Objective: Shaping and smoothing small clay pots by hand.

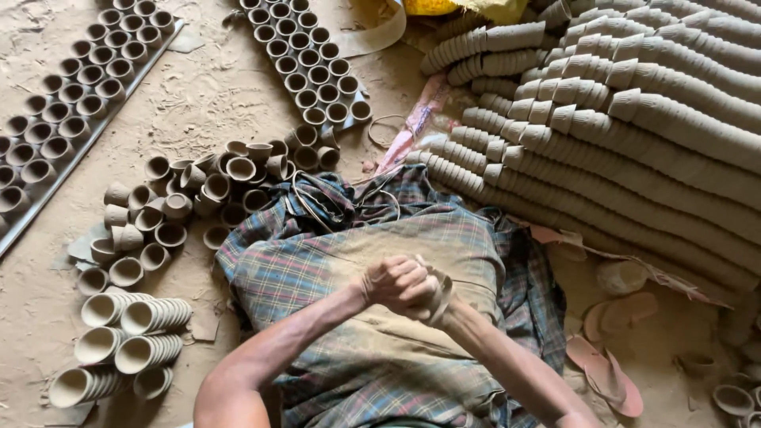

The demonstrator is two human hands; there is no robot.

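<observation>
The person sits on the dirt floor (214, 103) with a checked cloth (380, 261) spread over the lap, and both hands meet above it. The left hand (396, 283) is curled tight, fingers folded over, pressed against the right hand (434, 299). Between them sits a small clay cup (438, 292), mostly covered; only a pale rim shows at the right side of the grip. Both hands are closed around it, though how the right fingers lie I cannot tell, since the left hand hides them.

Just ahead of the knees lies a loose scatter of clay cups (198, 198), some upright, some tipped on their sides, crowding the floor in front of the cloth. To the person's left, near the elbow, short nested stacks of cups (127, 333) lie on their sides. Further off, two long boards (71, 87) carry cups set upright in neat rows, the second board (313, 63) angled toward the top of the view.

On the right a great pile of nested cup rows (634, 127) rises like a wall, close against the cloth's edge. A pair of pink sandals (614, 349) lies on the floor beside the right forearm, and a thin wire loop (384, 131) rests near the far board.
</observation>
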